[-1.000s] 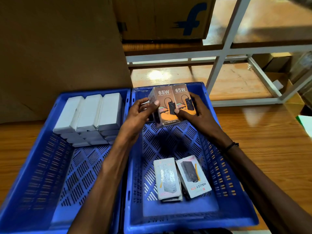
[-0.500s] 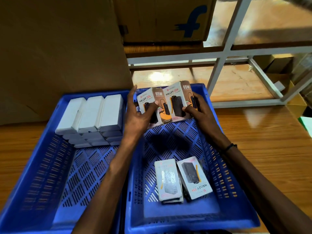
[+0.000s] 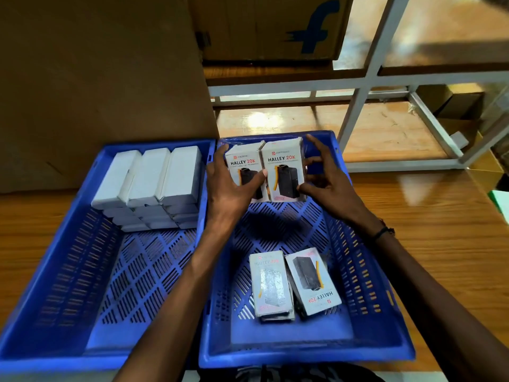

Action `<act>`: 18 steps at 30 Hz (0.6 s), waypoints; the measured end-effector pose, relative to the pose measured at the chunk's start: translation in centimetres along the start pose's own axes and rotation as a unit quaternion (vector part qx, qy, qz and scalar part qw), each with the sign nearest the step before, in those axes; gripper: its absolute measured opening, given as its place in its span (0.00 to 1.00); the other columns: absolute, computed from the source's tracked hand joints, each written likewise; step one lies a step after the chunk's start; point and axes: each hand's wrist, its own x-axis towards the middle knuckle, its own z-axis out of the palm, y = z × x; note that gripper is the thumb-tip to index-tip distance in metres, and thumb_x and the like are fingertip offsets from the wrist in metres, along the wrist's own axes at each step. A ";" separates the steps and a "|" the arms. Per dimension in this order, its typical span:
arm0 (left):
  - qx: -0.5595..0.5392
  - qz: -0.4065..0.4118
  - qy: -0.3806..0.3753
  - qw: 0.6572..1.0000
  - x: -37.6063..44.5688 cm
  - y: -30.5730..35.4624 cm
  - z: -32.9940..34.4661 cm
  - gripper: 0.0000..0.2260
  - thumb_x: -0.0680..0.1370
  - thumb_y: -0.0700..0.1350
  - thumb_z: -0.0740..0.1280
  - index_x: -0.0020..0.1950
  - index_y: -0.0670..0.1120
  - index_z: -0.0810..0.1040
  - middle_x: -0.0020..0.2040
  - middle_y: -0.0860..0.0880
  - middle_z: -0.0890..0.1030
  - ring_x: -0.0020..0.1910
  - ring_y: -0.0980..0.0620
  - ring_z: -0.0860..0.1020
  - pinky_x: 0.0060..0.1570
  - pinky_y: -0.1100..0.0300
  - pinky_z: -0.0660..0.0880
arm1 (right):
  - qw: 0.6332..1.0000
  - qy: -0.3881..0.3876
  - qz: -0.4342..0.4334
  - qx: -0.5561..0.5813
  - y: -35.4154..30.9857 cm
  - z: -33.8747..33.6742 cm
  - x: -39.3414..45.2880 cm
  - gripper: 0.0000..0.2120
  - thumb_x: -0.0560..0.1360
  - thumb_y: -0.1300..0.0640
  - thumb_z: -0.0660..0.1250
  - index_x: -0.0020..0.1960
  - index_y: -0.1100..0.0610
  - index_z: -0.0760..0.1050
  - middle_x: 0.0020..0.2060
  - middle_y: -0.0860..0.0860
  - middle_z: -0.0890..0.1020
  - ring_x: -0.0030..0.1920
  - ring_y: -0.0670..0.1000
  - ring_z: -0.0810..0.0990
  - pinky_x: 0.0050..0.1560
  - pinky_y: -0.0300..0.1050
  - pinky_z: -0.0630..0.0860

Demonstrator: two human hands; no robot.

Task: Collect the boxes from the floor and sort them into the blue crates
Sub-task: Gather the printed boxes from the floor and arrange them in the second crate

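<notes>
Two blue crates stand side by side on a wooden table. In the right crate (image 3: 355, 260), two white "Halley 20K" boxes (image 3: 283, 166) lean upright against the far wall, printed fronts facing me. My left hand (image 3: 228, 186) grips the left box, thumb across its front. My right hand (image 3: 327, 186) pinches the right box at its lower right edge, upper fingers spread off it. Two more Halley boxes (image 3: 294, 282) lie flat near the front of this crate. The left crate (image 3: 68, 260) holds several plain white boxes (image 3: 148, 186) stacked at its far end.
A tall cardboard box (image 3: 96, 78) stands behind the left crate. A second carton with a blue logo (image 3: 275, 26) sits on a white metal shelf frame (image 3: 366, 78) behind the right crate. Bare wooden table (image 3: 440, 230) extends to the right.
The two boxes have been turned from showing their "65W" sides to facing front and pushed back against the crate's far wall. My right fingers have loosened off the right box.
</notes>
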 end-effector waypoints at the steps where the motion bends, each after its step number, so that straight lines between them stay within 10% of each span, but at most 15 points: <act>1: -0.002 0.009 0.000 1.000 -0.2 0.0 0.0 0.40 0.69 0.58 0.80 0.76 0.55 0.66 0.68 0.48 0.73 0.65 0.52 0.74 0.66 0.52 0.76 | 1.000 -0.009 -0.009 -0.007 0.0 0.1 0.0 0.43 0.76 0.63 0.72 0.81 0.39 0.53 0.60 0.44 0.75 0.56 0.40 0.82 0.49 0.34 0.81; 4: -0.003 0.025 0.003 1.000 -0.6 -0.1 0.0 0.33 0.70 0.57 0.79 0.71 0.57 0.68 0.64 0.48 0.75 0.61 0.54 0.76 0.62 0.51 0.77 | 0.999 -0.015 -0.026 -0.017 0.3 0.4 -0.2 0.43 0.75 0.61 0.72 0.80 0.37 0.54 0.65 0.49 0.75 0.61 0.45 0.81 0.56 0.40 0.81; 8: 0.011 0.034 -0.006 0.999 -1.3 -0.7 0.3 0.30 0.73 0.53 0.79 0.71 0.58 0.71 0.64 0.46 0.70 0.54 0.61 0.73 0.50 0.80 0.69 | 0.998 -0.015 -0.030 -0.050 0.8 1.0 -0.5 0.44 0.75 0.61 0.73 0.80 0.38 0.53 0.66 0.48 0.78 0.60 0.46 0.82 0.57 0.39 0.81; 14: 0.008 0.019 -0.008 1.000 -2.5 -2.0 1.5 0.28 0.73 0.49 0.79 0.68 0.58 0.71 0.61 0.47 0.66 0.58 0.49 0.75 0.60 0.58 0.78 | 0.999 -0.001 0.000 -0.046 2.2 2.4 -0.7 0.39 0.75 0.64 0.73 0.78 0.45 0.57 0.61 0.45 0.78 0.53 0.38 0.81 0.50 0.27 0.77; 18: 0.009 0.007 -0.006 1.000 -3.5 -2.9 2.8 0.26 0.73 0.44 0.79 0.68 0.52 0.74 0.61 0.47 0.68 0.55 0.55 0.72 0.52 0.79 0.68 | 0.998 0.037 0.021 -0.040 3.8 3.8 -0.5 0.34 0.74 0.69 0.73 0.73 0.55 0.61 0.57 0.49 0.80 0.47 0.41 0.83 0.40 0.27 0.77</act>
